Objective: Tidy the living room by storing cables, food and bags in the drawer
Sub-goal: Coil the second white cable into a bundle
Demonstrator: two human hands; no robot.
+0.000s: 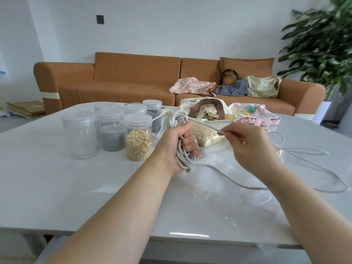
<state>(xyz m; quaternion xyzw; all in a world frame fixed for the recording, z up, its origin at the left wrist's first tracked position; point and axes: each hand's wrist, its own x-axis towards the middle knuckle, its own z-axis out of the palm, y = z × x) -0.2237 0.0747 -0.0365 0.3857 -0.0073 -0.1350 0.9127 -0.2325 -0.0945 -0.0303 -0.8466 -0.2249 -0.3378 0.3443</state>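
Note:
My left hand grips a coiled bundle of white cable above the white table. My right hand pinches a free strand of the same cable, stretched from the coil. The rest of the cable trails in loose loops over the table to the right. A clear bag of oats lies behind my hands. A jar of oats and a jar of grey grains stand to the left. A cream tote bag and a pink pouch lie at the table's far side.
Several more clear lidded jars stand at the left. A clear plastic bag lies flat under my forearms. Behind is a brown sofa with three cloth bags. A green plant stands at the right.

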